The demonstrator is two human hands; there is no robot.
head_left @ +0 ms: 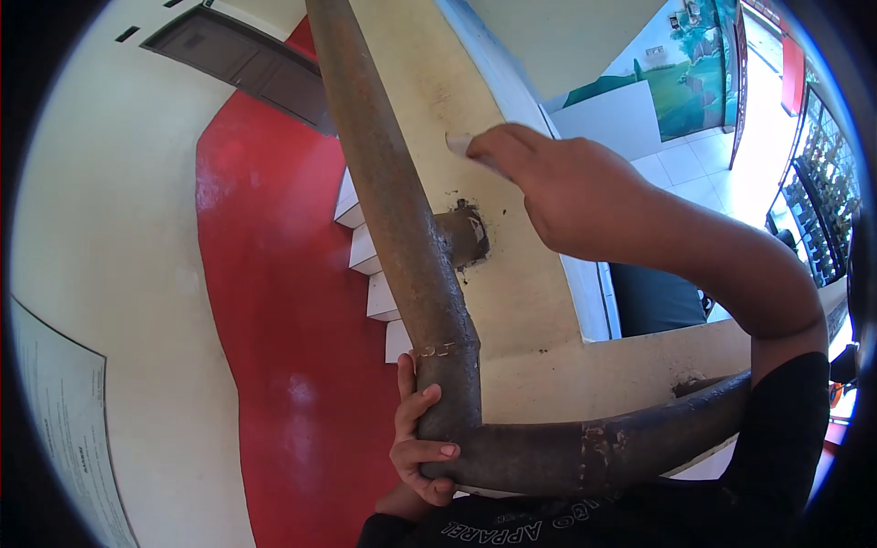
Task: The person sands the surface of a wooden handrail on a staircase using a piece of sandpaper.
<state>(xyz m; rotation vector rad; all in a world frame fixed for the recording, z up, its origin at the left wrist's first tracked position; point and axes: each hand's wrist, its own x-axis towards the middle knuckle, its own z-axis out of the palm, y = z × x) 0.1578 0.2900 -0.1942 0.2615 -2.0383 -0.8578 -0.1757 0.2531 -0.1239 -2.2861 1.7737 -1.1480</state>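
Note:
A dark, worn metal pipe handrail [388, 183] runs down from the top and bends to the right at the bottom. My left hand [422, 447] is wrapped round the pipe at the bend, fingertips showing on the near side. Above the cream wall [530, 301], my right hand [575, 192] pinches a small pale piece [459, 144], perhaps folded paper or sandpaper, just right of the pipe and apart from it. Between the hands, a short bracket [466, 236] joins the pipe to the wall, with chipped dark marks round it.
White steps [367, 248] show behind the pipe, beside a red wall area [292, 320]. A dark door [242, 64] is at the upper left, a printed sheet [68, 420] at the lower left. Beyond the wall are a tiled floor [690, 164] and a green mural [699, 82].

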